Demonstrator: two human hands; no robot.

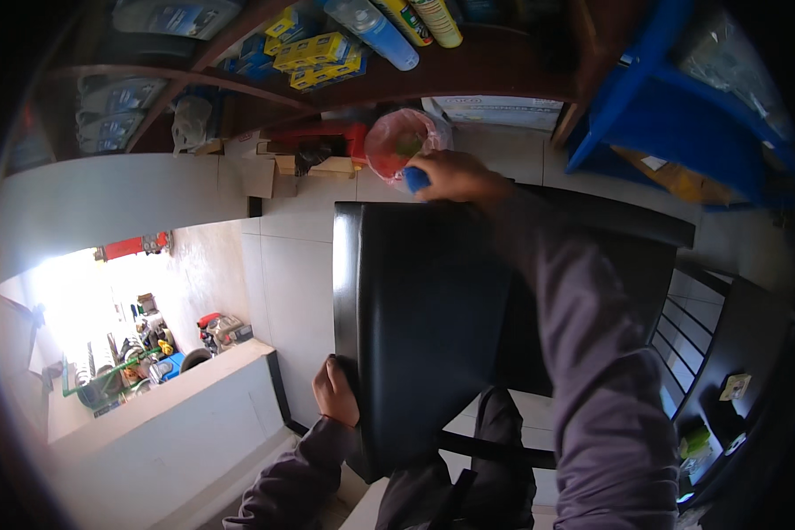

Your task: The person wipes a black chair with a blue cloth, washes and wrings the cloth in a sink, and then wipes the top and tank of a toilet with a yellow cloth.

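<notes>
A seat with smooth black upholstery, perhaps leatherette, stands before me and stretches to the right. At its left edge my left hand grips the padded side, with the fingers partly hidden. My right hand reaches over the far edge, slightly blurred. It holds a small blue object, a cloth or a sponge; I cannot tell which. Just beyond the blue object is a waste bin lined with a pinkish plastic bag. My right forearm crosses over the seat and hides part of it.
Wooden shelves with spray cans, yellow-and-blue boxes and bottles line the far side. Below them sits an opened cardboard box. A blue rack stands at right. Machine parts lie beyond a low white wall.
</notes>
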